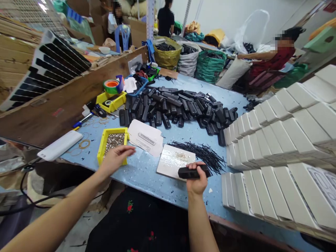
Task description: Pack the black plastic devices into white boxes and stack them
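My right hand (197, 176) is wrapped round a black oblong plastic case (190, 172), held level over the near right corner of a white board (166, 161). Small bits lie scattered on that board. My left hand (118, 157) is at the right rim of a yellow bin (100, 154) filled with small shiny metal parts (114, 140). Its thumb and fingers are pinched together; whatever is between them is too small to make out. Behind the board lies a heap of thin black sticks (202, 154). Many similar black cases (170, 105) are piled farther back.
White boxes (275, 140) stand stacked along the right side. A printed paper (145, 136) lies beside the bin. Tape rolls (111, 85) sit on another yellow bin (118, 102). A white power bank-like block (60, 145) is at the left edge. Other people work beyond filled sacks (168, 57).
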A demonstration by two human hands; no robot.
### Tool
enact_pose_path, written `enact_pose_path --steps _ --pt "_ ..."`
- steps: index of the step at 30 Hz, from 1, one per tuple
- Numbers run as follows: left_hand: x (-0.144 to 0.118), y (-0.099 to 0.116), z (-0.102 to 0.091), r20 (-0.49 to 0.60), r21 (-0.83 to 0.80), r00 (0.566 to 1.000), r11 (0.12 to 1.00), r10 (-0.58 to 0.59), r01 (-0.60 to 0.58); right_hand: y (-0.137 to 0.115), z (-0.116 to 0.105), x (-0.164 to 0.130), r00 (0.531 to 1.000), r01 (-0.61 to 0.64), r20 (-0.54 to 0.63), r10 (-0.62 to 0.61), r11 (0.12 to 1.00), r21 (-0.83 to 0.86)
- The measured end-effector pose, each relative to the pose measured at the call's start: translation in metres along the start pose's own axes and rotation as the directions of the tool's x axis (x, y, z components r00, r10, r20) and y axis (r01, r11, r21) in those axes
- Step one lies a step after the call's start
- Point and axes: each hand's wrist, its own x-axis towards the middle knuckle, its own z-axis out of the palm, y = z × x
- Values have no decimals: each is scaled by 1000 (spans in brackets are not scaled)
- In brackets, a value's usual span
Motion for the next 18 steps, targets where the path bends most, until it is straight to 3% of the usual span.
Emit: enact_pose_path --steps 1,3,5,7,10,18 --pt "-11 7 25 94 -250 991 961 -94 115 -10 8 -3 1000 -19 -9 19 995 95" --pt "-33 22 75 289 -522 940 793 -181 314 -30 24 -10 999 -40 -1 41 981 191" --pt "-48 36 113 369 -628 906 663 -205 406 -46 37 -15 1000 -28 8 27 977 210" --pt "-56 45 135 400 -669 889 591 -224 450 -56 43 -18 1000 -2 0 2 980 199" --pt "-56 53 144 434 -670 874 571 -217 474 -59 41 -17 999 0 -47 10 979 202" --pt "-55 60 145 355 -651 926 677 -128 343 -49 37 -16 983 -51 -154 102 950 308"
